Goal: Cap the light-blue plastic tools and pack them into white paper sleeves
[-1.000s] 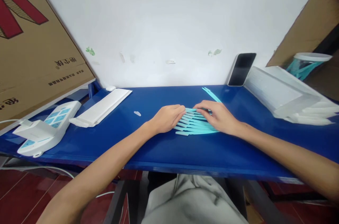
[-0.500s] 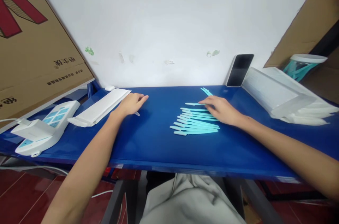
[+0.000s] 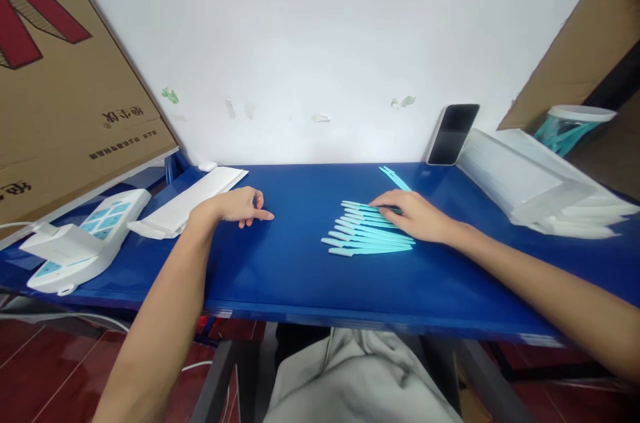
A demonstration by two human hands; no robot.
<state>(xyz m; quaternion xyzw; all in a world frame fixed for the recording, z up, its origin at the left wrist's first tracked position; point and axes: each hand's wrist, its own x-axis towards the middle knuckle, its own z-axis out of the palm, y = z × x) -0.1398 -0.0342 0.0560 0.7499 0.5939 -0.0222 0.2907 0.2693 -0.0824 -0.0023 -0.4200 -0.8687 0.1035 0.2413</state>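
Several slim turquoise eyebrow razors (image 3: 367, 234) lie in a fanned row on the blue table. My right hand (image 3: 411, 213) rests over the far end of that row, its thumb and fingers closed on the farthest razor (image 3: 356, 204). Behind this hand, a couple more turquoise razors (image 3: 395, 177) lie at a slant, partly hidden by it. To the left, my left hand (image 3: 243, 206) hovers over the table beside a flat white packet (image 3: 185, 203). Its thumb points out, apart from the loosely bent fingers, and nothing shows in it.
A white power strip (image 3: 107, 226) with a plugged-in charger (image 3: 60, 246) sits at the left. A phone (image 3: 453, 134) leans on the wall. White plastic bags (image 3: 530, 183) are stacked at the right, before a tub of turquoise items (image 3: 570, 126). A cardboard box (image 3: 75, 96) stands left.
My right hand has brought a razor nearer and laid it at the far end of the row. My left hand has drawn back slightly toward me and turned, its fingers now hanging down.
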